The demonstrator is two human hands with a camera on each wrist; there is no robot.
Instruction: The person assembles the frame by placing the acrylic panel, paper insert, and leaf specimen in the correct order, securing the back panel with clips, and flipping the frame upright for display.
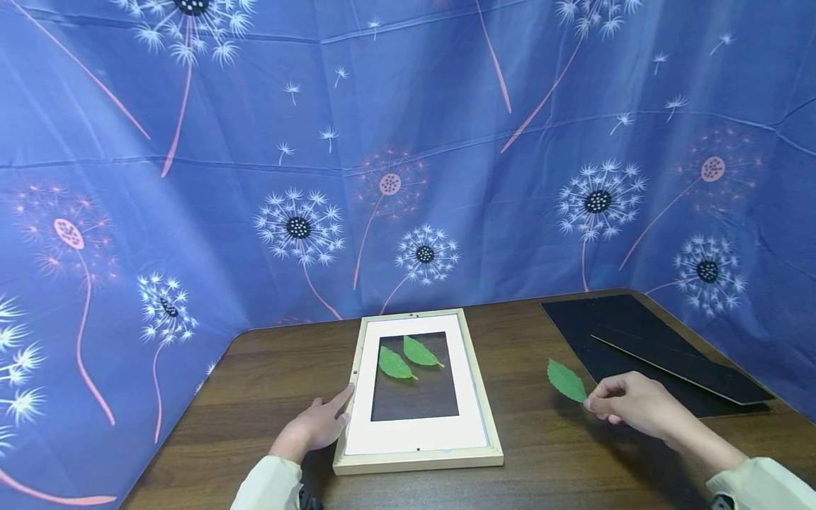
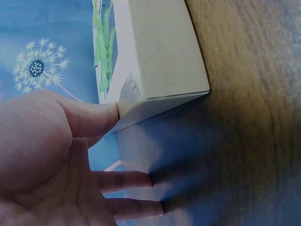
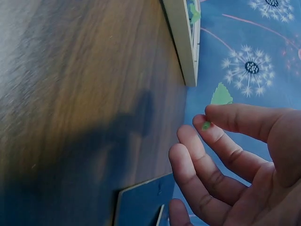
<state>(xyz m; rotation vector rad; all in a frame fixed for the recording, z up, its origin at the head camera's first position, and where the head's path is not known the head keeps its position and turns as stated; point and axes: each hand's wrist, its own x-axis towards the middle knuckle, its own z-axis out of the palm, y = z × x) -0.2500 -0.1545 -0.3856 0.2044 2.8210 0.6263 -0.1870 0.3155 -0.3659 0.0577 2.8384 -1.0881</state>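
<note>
A light wooden picture frame (image 1: 418, 462) with a white mat (image 1: 417, 436) lies on the table. Two green leaves (image 1: 395, 363) rest in the upper part of the mat's dark window. My left hand (image 1: 316, 423) is at the frame's left side, its index finger against the edge. In the left wrist view the thumb touches the frame's rim (image 2: 141, 101), with the other visible fingers straight and apart. Right of the frame, my right hand (image 1: 637, 404) pinches a third green leaf (image 1: 566, 380) by its stem between thumb and index finger, above the table.
Beyond the right hand lies a black board (image 1: 580, 319) with a black panel (image 1: 688, 365) tilted on top of it. A brown wooden table (image 1: 274, 368) carries everything. Blue dandelion-print cloth (image 1: 484, 191) hangs behind and along both sides.
</note>
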